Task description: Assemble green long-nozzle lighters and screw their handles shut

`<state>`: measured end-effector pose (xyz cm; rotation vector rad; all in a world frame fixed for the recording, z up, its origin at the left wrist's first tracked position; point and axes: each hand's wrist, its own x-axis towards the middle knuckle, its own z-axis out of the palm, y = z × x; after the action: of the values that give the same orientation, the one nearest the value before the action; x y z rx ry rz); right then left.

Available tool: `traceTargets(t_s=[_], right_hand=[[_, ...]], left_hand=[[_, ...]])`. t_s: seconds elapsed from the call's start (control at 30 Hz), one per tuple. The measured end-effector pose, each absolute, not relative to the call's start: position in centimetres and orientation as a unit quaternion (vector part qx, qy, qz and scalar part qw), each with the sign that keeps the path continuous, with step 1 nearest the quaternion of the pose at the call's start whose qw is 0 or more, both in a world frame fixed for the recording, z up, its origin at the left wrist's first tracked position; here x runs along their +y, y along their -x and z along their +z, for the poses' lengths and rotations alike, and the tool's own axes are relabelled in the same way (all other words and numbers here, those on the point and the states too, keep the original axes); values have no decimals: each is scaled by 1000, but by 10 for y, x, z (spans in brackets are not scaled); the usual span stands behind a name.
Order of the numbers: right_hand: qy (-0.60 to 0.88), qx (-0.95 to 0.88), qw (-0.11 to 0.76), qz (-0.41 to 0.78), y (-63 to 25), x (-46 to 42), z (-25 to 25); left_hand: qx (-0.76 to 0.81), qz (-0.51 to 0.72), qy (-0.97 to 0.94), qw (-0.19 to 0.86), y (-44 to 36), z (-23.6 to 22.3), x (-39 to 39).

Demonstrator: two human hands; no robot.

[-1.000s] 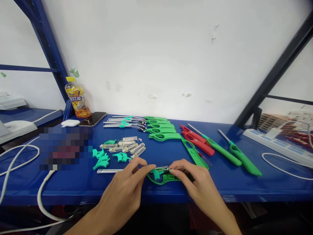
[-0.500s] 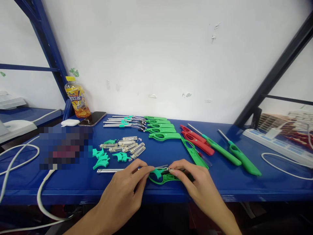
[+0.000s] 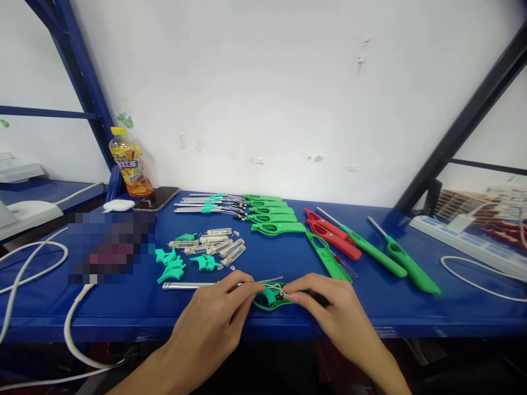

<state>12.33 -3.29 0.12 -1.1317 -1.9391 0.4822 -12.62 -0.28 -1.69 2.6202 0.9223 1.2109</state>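
Near the table's front edge lies a green lighter half-shell point(image 3: 263, 304), open side up. A silver metal tube point(image 3: 185, 286) sticks out to its left. My left hand point(image 3: 218, 312) is closed, its thumb and index fingertips on a teal trigger point(image 3: 270, 296) set in the shell. My right hand point(image 3: 333, 302) pinches a thin white wire point(image 3: 278, 289) just right of the trigger, beside a small black part. The right fingers hide the shell's handle end.
Behind my hands are clear fuel tanks point(image 3: 233, 254), loose teal triggers point(image 3: 171, 269), tubes with wires point(image 3: 206, 209) and green half-shells point(image 3: 280, 228). Rightward lie red shells point(image 3: 333, 238), a screwdriver point(image 3: 348, 267), assembled lighters point(image 3: 411, 266) and a power strip point(image 3: 465, 247). A bottle point(image 3: 130, 164) stands back left.
The trigger and wire have shifted slightly right. My right fingertips have moved a little lower, and the white wire now loops more visibly over the shell. Both hands remain at the shell.
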Motion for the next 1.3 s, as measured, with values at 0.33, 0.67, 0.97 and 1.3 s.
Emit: traceTargets(t_s=[0.33, 0.67, 0.97, 1.3], right_hand=[[446, -770, 410, 199, -125, -32, -1], [454, -767, 399, 215, -124, -34, 1], [428, -775, 405, 227, -124, -31, 2], [428, -776, 403, 231, -125, -33, 2]], left_hand=[[292, 409, -860, 85, 125, -14, -5], [291, 438, -849, 58, 125, -17, -4], [281, 443, -851, 40, 124, -15, -4], [277, 437, -853, 71, 124, -13, -5]])
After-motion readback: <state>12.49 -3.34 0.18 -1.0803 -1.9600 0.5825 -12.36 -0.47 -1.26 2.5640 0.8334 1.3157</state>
